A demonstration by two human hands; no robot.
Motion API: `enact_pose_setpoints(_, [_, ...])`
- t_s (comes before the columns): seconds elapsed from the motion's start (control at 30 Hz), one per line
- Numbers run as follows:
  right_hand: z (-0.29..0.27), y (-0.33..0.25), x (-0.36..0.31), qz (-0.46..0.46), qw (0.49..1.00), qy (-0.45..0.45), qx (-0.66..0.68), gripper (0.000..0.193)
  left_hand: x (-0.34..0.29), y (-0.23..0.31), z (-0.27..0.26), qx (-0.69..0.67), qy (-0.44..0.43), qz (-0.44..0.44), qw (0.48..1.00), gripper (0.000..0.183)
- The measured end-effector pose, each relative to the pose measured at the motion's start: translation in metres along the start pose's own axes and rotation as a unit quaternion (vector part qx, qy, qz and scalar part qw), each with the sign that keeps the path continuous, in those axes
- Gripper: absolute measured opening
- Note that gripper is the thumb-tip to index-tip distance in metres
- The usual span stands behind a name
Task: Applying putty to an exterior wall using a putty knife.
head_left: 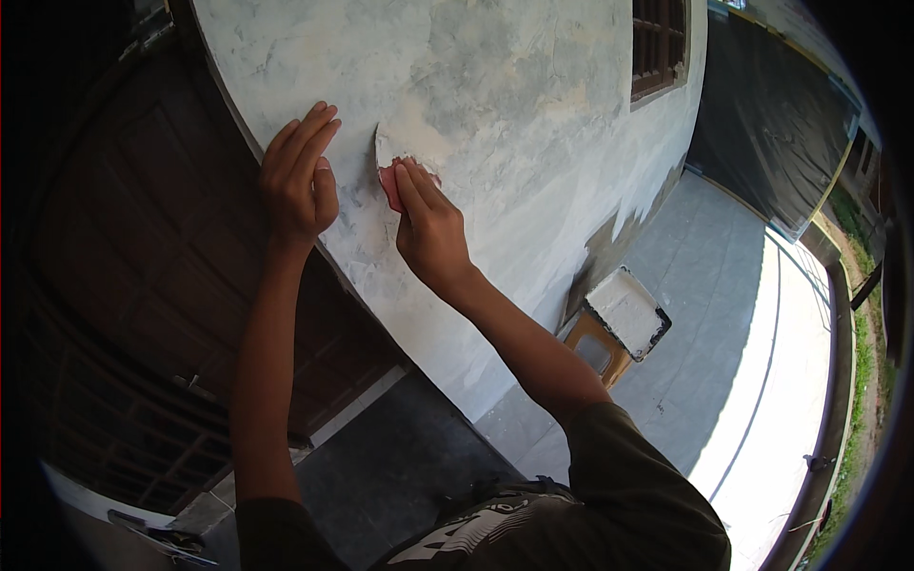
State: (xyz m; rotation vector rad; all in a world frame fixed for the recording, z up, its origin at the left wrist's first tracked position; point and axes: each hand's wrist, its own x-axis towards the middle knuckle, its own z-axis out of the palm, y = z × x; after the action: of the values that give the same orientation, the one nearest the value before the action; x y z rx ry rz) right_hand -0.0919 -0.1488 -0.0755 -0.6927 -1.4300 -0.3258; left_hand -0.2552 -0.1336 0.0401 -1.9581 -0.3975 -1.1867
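My right hand [430, 226] grips a small red scraper [389, 184] and presses its pale, putty-covered blade flat against the grey plastered wall [533, 105]. A patch of fresh white putty [411, 145] lies on the wall just above the blade. My left hand [299, 176] rests with fingers together on the wall's corner edge, left of the scraper, holding nothing.
A dark wooden door [143, 266] fills the left side. Below right, a flat tray of white putty [625, 311] sits on a small wooden stool [597, 350] on the grey tiled floor [705, 285]. A barred window [659, 43] is up the wall. Black sheeting [771, 114] hangs at the far right.
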Motion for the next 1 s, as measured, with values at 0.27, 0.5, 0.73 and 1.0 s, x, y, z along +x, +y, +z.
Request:
enact_pose_setpoints(0.27, [-0.057,0.009,-0.073,0.276,0.931,-0.134,0.199,0.034,-0.004,0.001,0.001,0.004,-0.004,0.002,1.0,0.041])
enact_pose_setpoints(0.5, [0.01,0.037,0.068,0.017,0.998,0.056,-0.039,0.053,-0.001,0.001,0.0,-0.008,0.001,-0.002,1.0,0.042])
enact_pose_setpoints(0.73, [-0.003,-0.023,-0.081,-0.019,0.982,-0.167,0.086,0.058,-0.002,0.0,-0.006,-0.012,0.014,-0.002,1.0,0.042])
enact_pose_setpoints(1.0, [-0.073,0.013,-0.142,0.291,0.913,-0.206,0.197,0.038,-0.001,-0.001,0.001,-0.011,0.01,0.006,1.0,0.042])
